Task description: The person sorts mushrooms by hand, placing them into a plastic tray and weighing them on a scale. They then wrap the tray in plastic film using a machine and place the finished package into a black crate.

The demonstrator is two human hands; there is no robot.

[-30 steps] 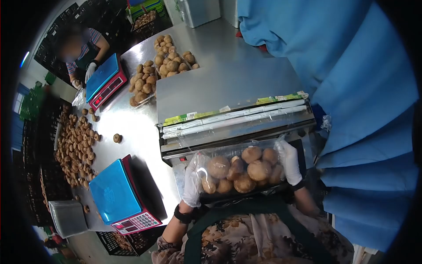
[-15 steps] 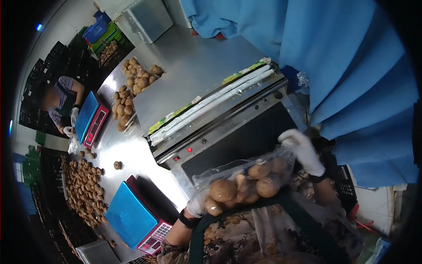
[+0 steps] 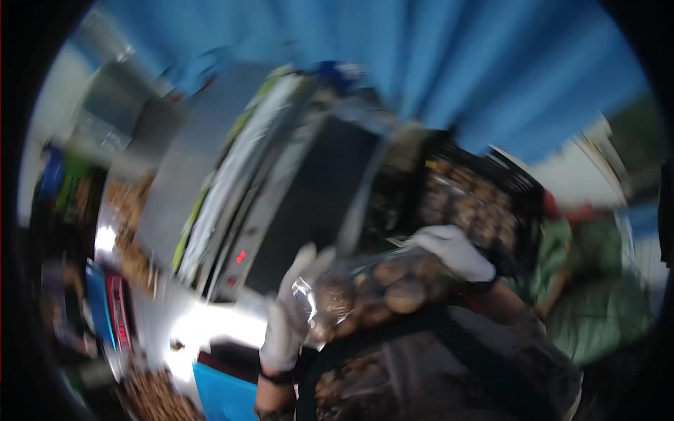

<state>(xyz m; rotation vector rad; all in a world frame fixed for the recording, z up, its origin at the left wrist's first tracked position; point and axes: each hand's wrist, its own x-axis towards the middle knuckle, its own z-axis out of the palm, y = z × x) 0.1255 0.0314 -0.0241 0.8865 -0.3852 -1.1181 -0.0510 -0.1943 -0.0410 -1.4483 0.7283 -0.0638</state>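
A clear plastic-wrapped pack of round brown mushrooms [image 3: 405, 295] is held up close to my apron, between my two gloved hands. My left hand [image 3: 284, 319], in a white glove, presses against the pack's left end with its fingers up. At the upper right corner, my right hand [image 3: 453, 251], also white-gloved, pinches the film. Just beyond the pack lies the wrapping machine with its dark plate [image 3: 316, 203] and rolls of film [image 3: 235, 165]. The view is blurred by motion.
Blue scale [image 3: 221, 389] at lower left; loose mushrooms [image 3: 158, 396] beside it. Another scale [image 3: 105, 305] stands near a co-worker [image 3: 63, 305] at far left. A black crate [image 3: 470, 207] of packed mushrooms is at right, near a green sack [image 3: 597, 284]. Blue curtain [image 3: 449, 70] behind.
The view has swung to the right, bringing the crate and green sack into sight. My left hand has risen along the pack's left end. The pack stays held in both hands.
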